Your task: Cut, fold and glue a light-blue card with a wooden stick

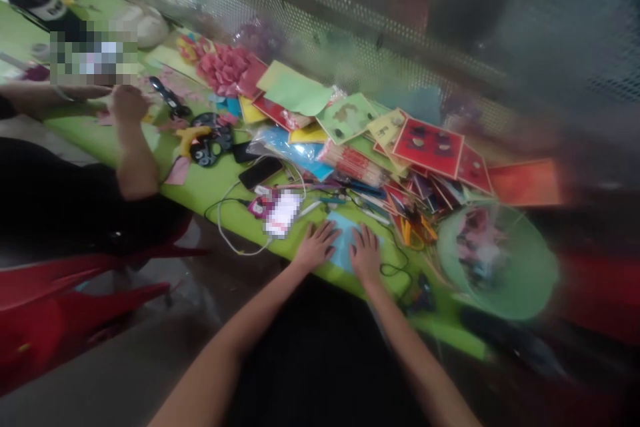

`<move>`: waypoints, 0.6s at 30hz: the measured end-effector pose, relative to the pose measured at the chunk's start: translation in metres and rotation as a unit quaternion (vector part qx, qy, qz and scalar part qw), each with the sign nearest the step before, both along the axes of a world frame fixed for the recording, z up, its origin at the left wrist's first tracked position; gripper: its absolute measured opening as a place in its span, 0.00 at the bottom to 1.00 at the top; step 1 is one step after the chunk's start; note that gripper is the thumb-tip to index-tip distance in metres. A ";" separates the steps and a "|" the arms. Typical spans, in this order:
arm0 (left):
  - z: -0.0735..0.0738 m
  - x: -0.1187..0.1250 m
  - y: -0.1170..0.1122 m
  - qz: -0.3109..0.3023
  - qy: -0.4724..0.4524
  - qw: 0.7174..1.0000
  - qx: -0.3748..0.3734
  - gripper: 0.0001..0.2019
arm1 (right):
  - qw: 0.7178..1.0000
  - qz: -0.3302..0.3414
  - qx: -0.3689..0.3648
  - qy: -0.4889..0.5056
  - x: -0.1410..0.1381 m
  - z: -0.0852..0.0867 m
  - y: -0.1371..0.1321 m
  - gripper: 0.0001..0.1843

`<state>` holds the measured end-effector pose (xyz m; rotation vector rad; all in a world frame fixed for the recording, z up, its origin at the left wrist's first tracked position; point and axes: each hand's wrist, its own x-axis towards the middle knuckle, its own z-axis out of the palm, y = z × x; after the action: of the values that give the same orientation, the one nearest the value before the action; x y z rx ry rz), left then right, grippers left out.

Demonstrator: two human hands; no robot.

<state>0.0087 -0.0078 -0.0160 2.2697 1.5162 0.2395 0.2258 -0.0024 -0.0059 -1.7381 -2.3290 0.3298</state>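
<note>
A light blue sheet of paper (pixel 343 250) lies at the front edge of the green table, between my two hands. My left hand (pixel 317 245) rests flat near its left side, fingers stretched out and their tips on the paper. On the opposite side, my right hand (pixel 366 252) lies palm down with its fingers spread, also touching the sheet. Just left of my left hand is a phone with a lit, blurred-out screen (pixel 283 213), joined to a white cable. Pens and a white stick (pixel 375 213) lie beyond the paper.
A heap of colored cards (pixel 427 147) covers the table's back. Yellow-handled scissors (pixel 413 232) and a green basin of scraps (pixel 530 267) stand right. A dark phone (pixel 261 173) and tape dispenser (pixel 213 140) lie left. A co-worker's hand (pixel 129 105) is at far left.
</note>
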 end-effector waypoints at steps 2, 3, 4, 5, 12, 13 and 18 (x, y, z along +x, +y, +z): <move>0.000 0.000 -0.001 0.000 0.001 1.000 0.004 0.30 | 1.000 0.000 0.007 0.003 0.001 -0.003 -0.002 0.31; 0.000 0.000 -0.001 0.001 0.001 1.000 0.005 0.30 | 1.000 0.000 0.005 0.001 0.002 -0.004 -0.002 0.31; 0.000 0.001 -0.001 0.002 0.002 1.000 0.007 0.30 | 1.000 -0.002 0.000 -0.005 0.002 -0.005 -0.002 0.31; 0.000 0.001 -0.001 0.003 0.004 1.000 0.010 0.30 | 1.000 -0.004 -0.008 -0.012 0.003 -0.005 -0.002 0.31; 0.001 0.000 -0.002 -0.004 -0.003 1.000 -0.002 0.31 | 1.000 -0.015 -0.002 -0.007 0.003 -0.012 -0.003 0.33; 0.001 0.000 -0.003 -0.003 -0.007 1.000 -0.007 0.30 | 1.000 -0.015 0.005 -0.005 0.004 -0.013 -0.003 0.33; -0.001 -0.001 -0.003 -0.004 -0.022 1.000 -0.018 0.29 | 1.000 -0.015 0.000 -0.013 0.004 -0.015 -0.005 0.31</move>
<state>0.0081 -0.0113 -0.0169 2.2274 1.4787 0.2562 0.2299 -0.0071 -0.0212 -1.7844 -2.3179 0.3040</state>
